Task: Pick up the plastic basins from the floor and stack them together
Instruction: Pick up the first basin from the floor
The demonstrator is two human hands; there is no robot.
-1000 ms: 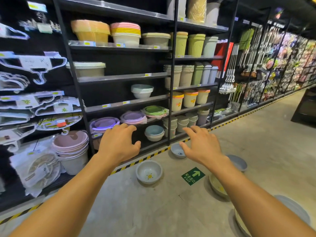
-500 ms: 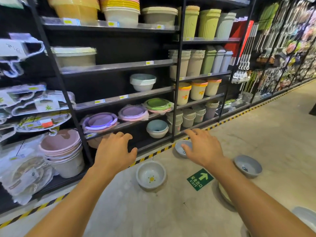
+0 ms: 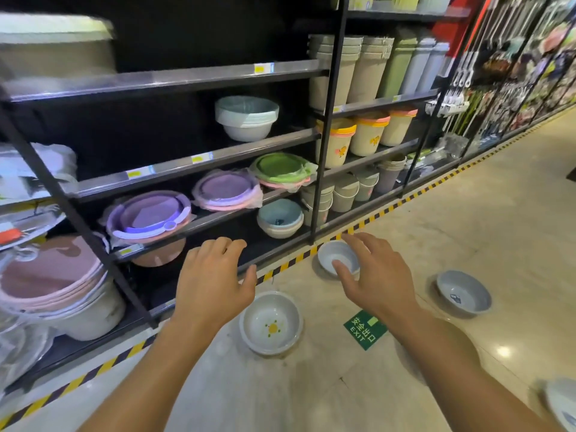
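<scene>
Both hands are extended forward above the floor and hold nothing. The left hand [image 3: 212,285] has its fingers loosely curled and slightly apart; the right hand [image 3: 374,275] has its fingers spread and relaxed, thumb pointing toward the small grey basin [image 3: 336,257] that lies beside the striped floor tape [image 3: 290,263]. The white basin with a yellow flower [image 3: 271,322] sits on the floor between the two forearms, just below the left hand. A second grey basin [image 3: 463,293] lies to the right, well apart from the others, and the rim of another basin [image 3: 561,403] shows at the lower right edge. No basin is lifted or stacked yet. Risk, as a judgement: the basins look light and smooth, so a one-finger hook on a rim may let one slip or skid across the polished floor [image 3: 514,198]; basins of unequal size may nest badly and wobble if a larger one is set into a smaller one. Reaching for the small grey basin brings the hand near the bottom shelf [image 3: 274,251], where a knock could disturb the stock. The floor is glossy pale tile with a green exit sticker [image 3: 364,329]. The place is a shop aisle with dark metal racks holding bins and bowls.
</scene>
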